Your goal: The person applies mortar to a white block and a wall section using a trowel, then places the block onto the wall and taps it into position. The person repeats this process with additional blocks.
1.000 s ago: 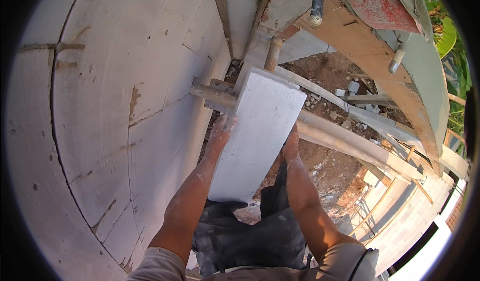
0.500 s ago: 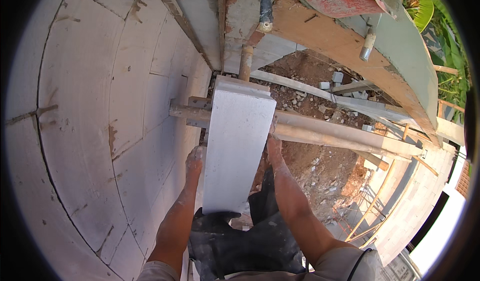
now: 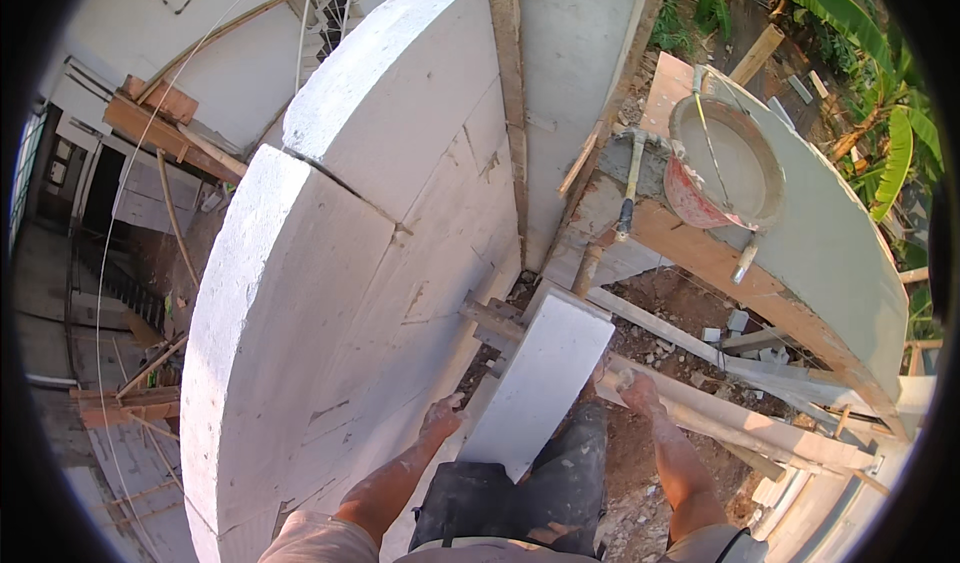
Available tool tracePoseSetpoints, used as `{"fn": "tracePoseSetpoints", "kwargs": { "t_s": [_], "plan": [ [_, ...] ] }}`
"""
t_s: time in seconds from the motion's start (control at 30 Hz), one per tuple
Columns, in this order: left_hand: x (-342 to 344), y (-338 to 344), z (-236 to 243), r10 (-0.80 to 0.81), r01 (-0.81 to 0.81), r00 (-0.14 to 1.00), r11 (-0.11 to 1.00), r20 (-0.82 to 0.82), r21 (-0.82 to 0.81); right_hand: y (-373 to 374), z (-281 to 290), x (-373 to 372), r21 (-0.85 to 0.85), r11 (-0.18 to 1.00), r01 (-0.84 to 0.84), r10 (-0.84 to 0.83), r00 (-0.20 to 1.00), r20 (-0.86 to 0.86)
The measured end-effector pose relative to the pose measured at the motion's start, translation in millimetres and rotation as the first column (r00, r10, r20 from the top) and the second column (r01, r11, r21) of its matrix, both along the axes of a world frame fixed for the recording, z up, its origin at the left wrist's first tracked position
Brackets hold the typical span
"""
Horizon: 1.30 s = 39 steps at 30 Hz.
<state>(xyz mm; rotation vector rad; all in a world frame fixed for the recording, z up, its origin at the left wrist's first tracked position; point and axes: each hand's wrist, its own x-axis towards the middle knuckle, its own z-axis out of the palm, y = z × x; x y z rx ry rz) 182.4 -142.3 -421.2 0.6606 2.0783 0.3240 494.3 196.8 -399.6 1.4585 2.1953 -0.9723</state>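
Note:
A long white block point(image 3: 535, 383) lies lengthwise in front of me on the timber supports, its near end at my dark trousers, another pale slab edge showing beneath. My left hand point(image 3: 441, 416) is off its left side, fingers loosely bent and apart. My right hand point(image 3: 638, 390) is off its right side, also loosely open with nothing visible in it.
A tall block wall point(image 3: 330, 293) rises at left. At upper right, a plastered ledge point(image 3: 830, 253) carries a red bucket point(image 3: 700, 198) with a tool across it and a hammer-like tool point(image 3: 632, 178). Timber rails point(image 3: 740, 428) span a rubble-strewn drop point(image 3: 640, 313). Banana plants grow beyond.
Both hands have come away from the block's sides, which they gripped earlier. The view has tilted up, showing the wall's top, the bucket's inside and the yard beyond.

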Motion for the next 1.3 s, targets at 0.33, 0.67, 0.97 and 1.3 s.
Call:
{"fn": "tracePoseSetpoints", "kwargs": {
  "t_s": [0.33, 0.67, 0.97, 1.3],
  "plan": [
    [21, -70, 92, 0.104, -0.104, 0.995, 0.994, -0.01, -0.037, 192, 195, 6, 0.311, 0.625, 0.716, -0.31, 0.593, -0.743],
    [62, -54, 124, 0.343, -0.344, 0.933, 0.939, 0.111, -0.011, 196, 59, -121, 0.211, 0.8, 0.562, -0.414, 0.771, -0.484],
    [106, -110, 129, 0.39, -0.371, 0.906, 0.918, 0.165, -0.139, 284, 37, 16, 0.581, 0.216, 0.784, -0.634, 0.566, -0.527],
    [85, -96, 133, 0.299, -0.248, 0.934, 0.936, 0.195, -0.249, 362, 20, 51, 0.352, 0.36, 0.864, -0.823, 0.472, -0.317]
  ]
}}
